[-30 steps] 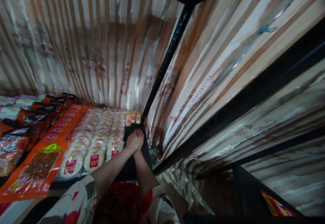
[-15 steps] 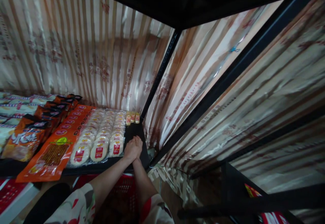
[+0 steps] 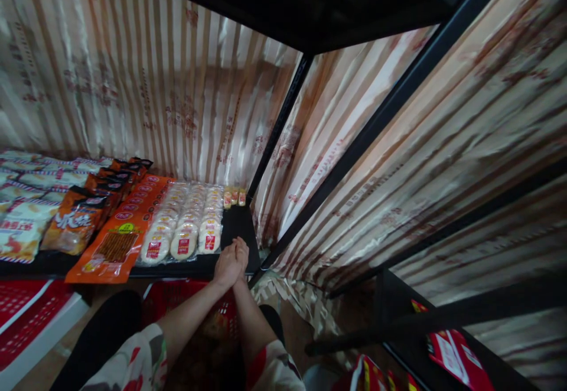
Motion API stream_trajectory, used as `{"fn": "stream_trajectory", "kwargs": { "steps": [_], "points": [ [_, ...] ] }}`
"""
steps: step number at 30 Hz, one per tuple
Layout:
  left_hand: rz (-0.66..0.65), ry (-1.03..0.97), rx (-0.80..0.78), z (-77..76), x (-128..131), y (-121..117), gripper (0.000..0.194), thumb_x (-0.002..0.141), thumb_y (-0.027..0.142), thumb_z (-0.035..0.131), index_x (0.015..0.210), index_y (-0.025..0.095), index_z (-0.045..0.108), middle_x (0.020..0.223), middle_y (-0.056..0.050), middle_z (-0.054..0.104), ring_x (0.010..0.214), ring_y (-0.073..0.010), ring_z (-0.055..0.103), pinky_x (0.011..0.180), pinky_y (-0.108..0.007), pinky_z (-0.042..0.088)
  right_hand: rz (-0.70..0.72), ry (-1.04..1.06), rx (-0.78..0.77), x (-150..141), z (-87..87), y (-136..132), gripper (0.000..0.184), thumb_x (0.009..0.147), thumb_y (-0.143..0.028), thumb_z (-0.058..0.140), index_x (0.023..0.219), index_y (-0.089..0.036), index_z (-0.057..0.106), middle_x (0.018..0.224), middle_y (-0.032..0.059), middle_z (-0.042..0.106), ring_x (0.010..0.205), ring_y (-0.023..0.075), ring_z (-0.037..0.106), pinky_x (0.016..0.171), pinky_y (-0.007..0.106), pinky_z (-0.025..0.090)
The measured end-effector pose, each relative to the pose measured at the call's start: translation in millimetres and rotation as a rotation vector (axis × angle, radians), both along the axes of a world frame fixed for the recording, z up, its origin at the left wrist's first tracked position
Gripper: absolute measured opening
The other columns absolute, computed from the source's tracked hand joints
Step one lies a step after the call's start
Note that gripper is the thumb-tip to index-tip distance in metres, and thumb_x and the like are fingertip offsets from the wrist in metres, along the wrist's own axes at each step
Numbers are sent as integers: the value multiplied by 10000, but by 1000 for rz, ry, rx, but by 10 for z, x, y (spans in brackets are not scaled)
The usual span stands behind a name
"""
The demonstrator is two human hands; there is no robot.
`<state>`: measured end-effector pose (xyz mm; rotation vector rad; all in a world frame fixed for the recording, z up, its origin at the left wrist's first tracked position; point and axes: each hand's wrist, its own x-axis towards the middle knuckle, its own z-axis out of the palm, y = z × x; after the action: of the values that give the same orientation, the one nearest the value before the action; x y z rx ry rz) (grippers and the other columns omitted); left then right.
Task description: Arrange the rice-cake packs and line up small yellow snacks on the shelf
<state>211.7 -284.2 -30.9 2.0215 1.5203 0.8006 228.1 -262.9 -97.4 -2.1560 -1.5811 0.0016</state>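
Note:
My left hand (image 3: 225, 266) and my right hand (image 3: 241, 251) are pressed palm to palm over the front right corner of a black shelf (image 3: 237, 225). Their fingers lie closed against each other, and anything between them is hidden. Just left of the hands lie rows of round white cracker packs (image 3: 183, 225) with red labels. Small yellow packets (image 3: 234, 197) stand at the back of the shelf beyond the hands. Both forearms reach up from flowered sleeves at the bottom of the view.
Orange snack bags (image 3: 117, 243) and darker bags (image 3: 75, 220) fill the shelf to the left. A red basket (image 3: 186, 302) sits below the hands. Black rack posts (image 3: 283, 119) stand by a striped curtain (image 3: 177, 95). Red packets (image 3: 447, 349) lie on a lower right shelf.
The view has pulled back and risen. My joined hands have drawn from the bare shelf surface toward its front edge and stay pressed together. More of the red basket shows.

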Motion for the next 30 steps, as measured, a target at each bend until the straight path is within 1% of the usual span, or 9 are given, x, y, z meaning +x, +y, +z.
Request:
{"fn": "stream_trajectory", "kwargs": {
  "steps": [5,9,11,15,18,22,26,28,30],
  "points": [
    [-46,58,-24,15,-144,-174,354,885,213,342,1067,103,625,1063,-161,664,1033,-246,608,930,-358,445,-58,35,-14,-92,-64,-167,492,811,-137,348,1190,-276,630,1166,76,631,1264,262,397,1028,437,269],
    [-106,108,10,31,-292,-291,379,911,274,312,982,107,645,1001,-139,669,967,-240,601,902,-352,450,-36,85,18,65,-17,-325,457,814,-148,371,1142,-301,651,1179,57,627,1241,261,428,994,418,327],
    [-118,94,36,17,-368,-348,386,917,293,312,991,108,642,992,-129,666,961,-235,589,897,-349,454,-6,161,58,171,28,-417,441,817,-150,373,1133,-281,652,1212,53,608,1205,232,467,977,368,365],
    [-164,45,122,-62,-509,-459,359,915,295,333,1008,117,631,993,-115,658,949,-224,569,887,-348,464,61,299,179,247,68,-594,447,806,-132,356,1158,-194,623,1269,79,563,1192,190,475,1013,329,366],
    [-196,31,208,-139,-604,-547,339,915,281,334,986,123,626,976,-111,652,951,-225,550,878,-353,469,107,355,249,183,41,-721,433,797,-118,359,1133,-187,624,1233,82,573,1155,179,486,1019,340,368],
    [-260,43,268,-261,-734,-665,295,898,279,364,938,139,621,935,-101,638,920,-222,535,838,-353,481,105,375,259,50,-18,-917,405,808,-96,367,1089,-207,637,1161,71,578,1116,174,487,993,329,378],
    [-348,99,273,-456,-879,-763,271,873,270,396,906,134,628,912,-114,636,888,-227,538,830,-366,477,115,347,199,-76,-136,-1117,342,829,-121,415,1080,-198,634,1144,76,566,1098,183,475,976,316,377],
    [-366,115,225,-587,-951,-807,276,878,274,399,906,128,632,918,-121,639,905,-229,545,842,-366,475,130,338,141,-134,-236,-1192,321,831,-130,431,1072,-194,634,1116,75,577,1067,188,481,963,315,381],
    [-378,134,150,-725,-1019,-846,278,886,277,400,919,132,635,935,-121,645,929,-227,551,866,-367,468,130,331,46,-191,-352,-1237,311,834,-131,433,1057,-196,639,1086,74,591,1046,192,488,955,314,382]
  ]
}}
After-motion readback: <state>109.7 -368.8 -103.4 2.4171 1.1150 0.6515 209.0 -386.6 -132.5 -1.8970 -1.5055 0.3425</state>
